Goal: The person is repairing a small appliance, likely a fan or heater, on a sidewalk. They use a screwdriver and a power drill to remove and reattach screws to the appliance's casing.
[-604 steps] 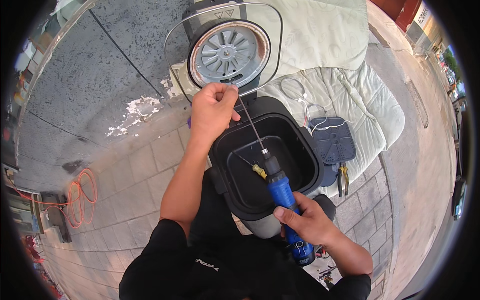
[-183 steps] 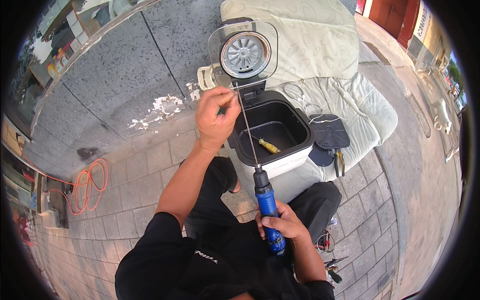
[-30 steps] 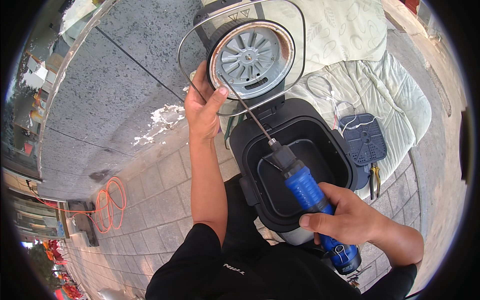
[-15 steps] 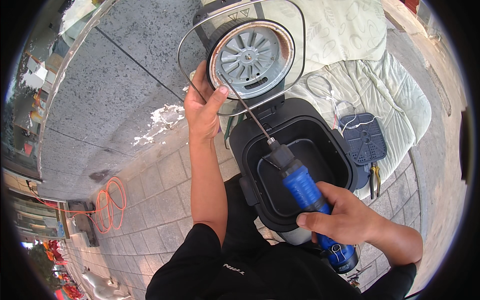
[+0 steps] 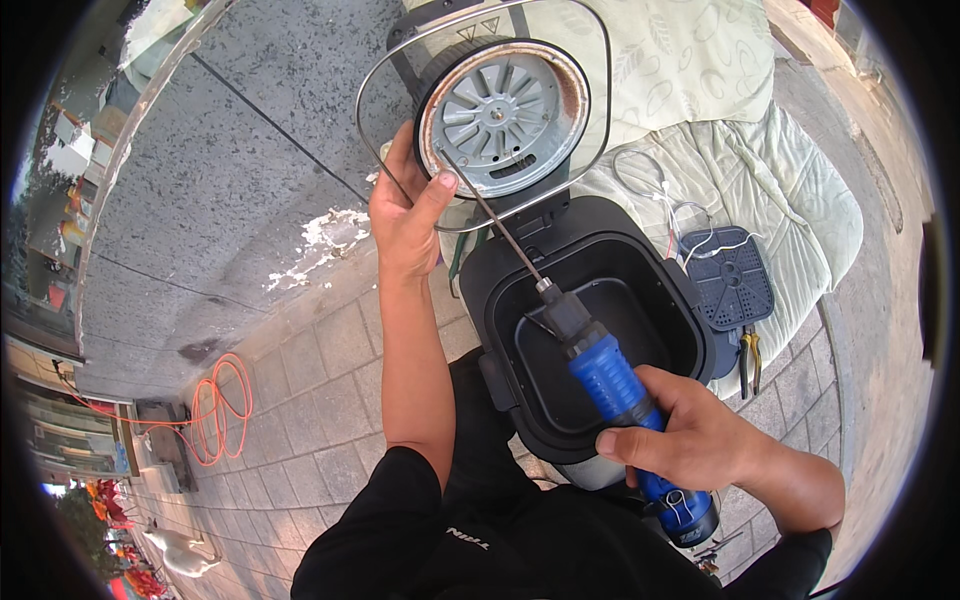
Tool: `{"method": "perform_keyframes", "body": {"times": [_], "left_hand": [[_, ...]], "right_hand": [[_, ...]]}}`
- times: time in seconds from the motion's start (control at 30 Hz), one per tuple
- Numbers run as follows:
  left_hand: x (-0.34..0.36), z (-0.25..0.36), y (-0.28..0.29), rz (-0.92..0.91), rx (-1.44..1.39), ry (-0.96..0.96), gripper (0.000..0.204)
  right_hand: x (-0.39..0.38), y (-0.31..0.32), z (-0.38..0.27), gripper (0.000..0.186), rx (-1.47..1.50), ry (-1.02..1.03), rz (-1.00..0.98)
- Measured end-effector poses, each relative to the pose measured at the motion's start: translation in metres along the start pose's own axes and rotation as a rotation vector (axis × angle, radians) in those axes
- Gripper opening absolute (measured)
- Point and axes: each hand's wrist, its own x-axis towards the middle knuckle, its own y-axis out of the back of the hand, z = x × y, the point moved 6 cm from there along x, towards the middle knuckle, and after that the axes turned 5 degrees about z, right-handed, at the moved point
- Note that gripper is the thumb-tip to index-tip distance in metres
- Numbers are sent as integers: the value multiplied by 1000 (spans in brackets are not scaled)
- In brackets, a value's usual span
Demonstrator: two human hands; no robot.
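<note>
My right hand (image 5: 695,430) is wrapped round a blue and black cordless screwdriver (image 5: 608,378). Its long thin bit (image 5: 505,232) runs up to the lower left inner rim of a round metal fan housing (image 5: 500,105), which has rust-brown stains. This housing sits in the raised lid of a black cooker. My left hand (image 5: 408,205) grips the housing's lower left edge, thumb in front beside the bit and fingers behind. A bent metal wire loop (image 5: 606,80) surrounds the housing. Below it, the square black cooker body (image 5: 480,270) stands open, partly covered by the screwdriver.
A pale quilted cloth (image 5: 810,190) lies at right, with a perforated dark plate (image 5: 735,290), white wires (image 5: 640,172) and yellow-handled pliers (image 5: 752,355). A grey stone ledge (image 5: 240,170) rises at left. Orange cable (image 5: 215,410) coils on the paving; farther back is a white animal (image 5: 180,552).
The screwdriver and my right hand have shifted very slightly to the right. My left hand keeps its place. The white animal in the background has moved up and left in view.
</note>
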Motion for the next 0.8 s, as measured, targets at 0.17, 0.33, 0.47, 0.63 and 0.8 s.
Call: {"method": "perform_keyframes", "body": {"times": [0.17, 0.33, 0.47, 0.63, 0.8], "left_hand": [[0, 1, -1, -1, -14, 2, 78], [0, 1, -2, -1, -12, -5, 77], [0, 1, -2, -6, -13, -1, 78], [0, 1, -1, 3, -6, 2, 79], [0, 0, -1, 4, 2, 3, 80]], "right_hand": [[1, 0, 0, 45, 5, 3, -7], [2, 0, 1, 45, 6, -1, -5], [1, 2, 3, 45, -13, -14, -5], [-1, 1, 0, 48, -21, -41, -17], [-1, 1, -1, 48, -26, -38, -20]]}}
